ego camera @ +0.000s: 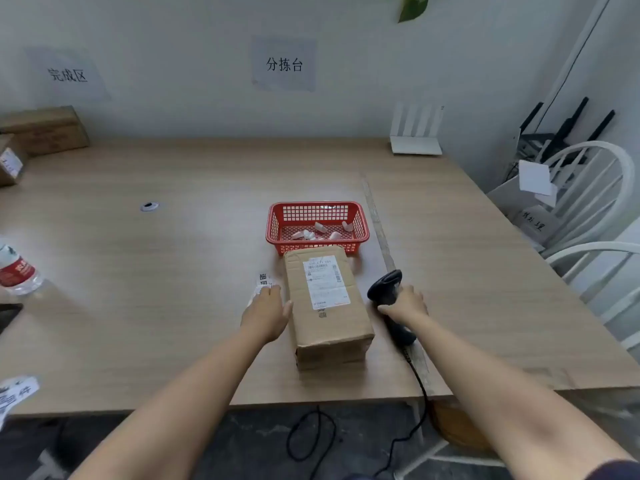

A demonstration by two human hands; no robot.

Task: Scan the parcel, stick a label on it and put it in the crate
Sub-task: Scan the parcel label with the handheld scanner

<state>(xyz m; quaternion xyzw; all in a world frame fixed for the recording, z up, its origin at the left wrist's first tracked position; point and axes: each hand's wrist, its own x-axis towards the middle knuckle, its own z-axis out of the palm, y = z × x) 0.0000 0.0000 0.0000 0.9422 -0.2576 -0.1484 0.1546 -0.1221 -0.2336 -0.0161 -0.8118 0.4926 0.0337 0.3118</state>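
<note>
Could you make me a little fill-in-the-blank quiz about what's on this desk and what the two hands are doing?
1. The right hand rests on a black ____ with a cord.
2. The basket behind the parcel is coloured ____.
3. The left hand lies on the ____ side of the parcel.
4. The water bottle has a ____ label.

Missing words: scanner; red; left; red

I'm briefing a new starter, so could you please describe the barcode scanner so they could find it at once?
Start at the wooden table and find the red plastic basket near its middle, with a cardboard parcel just in front of it. The barcode scanner lies directly right of that parcel, under the right hand. It is the only black object there, trailing a black cable over the table edge.
</note>
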